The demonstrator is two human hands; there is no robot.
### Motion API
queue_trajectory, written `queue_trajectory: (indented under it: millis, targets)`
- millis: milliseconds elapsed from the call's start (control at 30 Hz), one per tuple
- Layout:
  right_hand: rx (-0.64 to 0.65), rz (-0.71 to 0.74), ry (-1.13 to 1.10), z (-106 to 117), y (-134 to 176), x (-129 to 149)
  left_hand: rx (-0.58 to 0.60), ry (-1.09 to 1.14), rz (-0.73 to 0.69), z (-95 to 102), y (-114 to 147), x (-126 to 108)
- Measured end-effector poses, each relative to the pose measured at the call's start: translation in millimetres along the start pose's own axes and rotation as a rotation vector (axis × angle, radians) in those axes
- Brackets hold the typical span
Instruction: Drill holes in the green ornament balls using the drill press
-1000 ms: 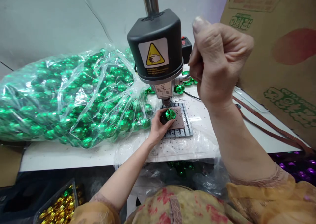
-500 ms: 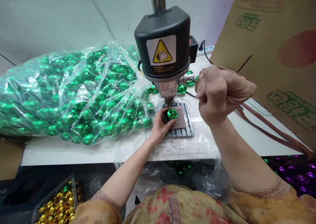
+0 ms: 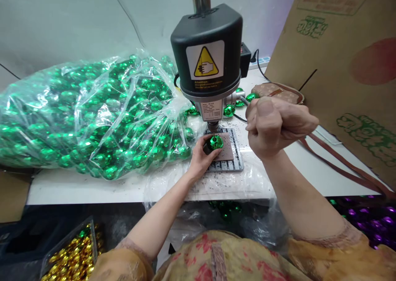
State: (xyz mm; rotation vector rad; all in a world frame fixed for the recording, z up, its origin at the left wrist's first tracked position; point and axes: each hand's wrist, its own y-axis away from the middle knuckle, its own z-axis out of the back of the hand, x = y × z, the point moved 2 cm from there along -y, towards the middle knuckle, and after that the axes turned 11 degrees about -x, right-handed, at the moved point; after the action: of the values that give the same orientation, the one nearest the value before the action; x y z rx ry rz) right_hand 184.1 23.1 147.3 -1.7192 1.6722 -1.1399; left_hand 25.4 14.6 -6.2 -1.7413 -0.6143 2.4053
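Note:
My left hand (image 3: 202, 153) grips a shiny green faceted ball (image 3: 215, 142) with a dark hole in its top. It holds the ball over the brown pad (image 3: 228, 147) on the slotted metal base (image 3: 238, 161) of a drill press (image 3: 208, 52). The drill's chuck (image 3: 213, 126) is directly above the ball, and a thin bit reaches its top. On the right, my right hand (image 3: 275, 126) is closed in a fist around the drill press's lever (image 3: 244, 100); most of the lever is hidden by the fingers.
A clear plastic bag (image 3: 93, 116) of green balls fills the left of the table. Loose green balls (image 3: 229, 110) and a brown bag (image 3: 275, 92) sit behind. A large cardboard box (image 3: 346, 66) stands right. Below are gold balls (image 3: 72, 256) in a container and purple balls (image 3: 375, 221).
My right fist has moved slightly down and left with the lever, uncovering the brown bag behind it. My left hand keeps the ball in place under the drill.

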Motion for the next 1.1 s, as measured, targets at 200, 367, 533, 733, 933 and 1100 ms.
queue_trajectory:
  millis: [200,367,533,733,933,1100]
  targets:
    - [-0.016,0.071,-0.005,2.6,3.8,-4.4,-0.002,-0.004,-0.013,0.2,0.1,-2.1]
    - [0.016,0.130,-0.037,7.7,8.1,-8.8,-0.006,-0.001,-0.015,0.3,0.7,-1.9]
    - [0.082,0.130,-0.118,12.6,13.1,-6.2,-0.008,0.006,-0.021,-0.4,0.4,-0.4]
    - [-0.008,-0.153,-0.092,-13.8,-21.9,4.2,-0.062,-0.077,-0.041,-0.6,-0.8,-4.8]
    - [0.016,-0.255,-0.131,-29.5,-41.8,4.6,-0.095,-0.202,-0.366,20.6,49.2,-36.1]
    - [0.031,-0.238,-0.090,-26.6,-38.6,4.6,0.392,-0.291,-0.946,23.9,121.3,-51.8]
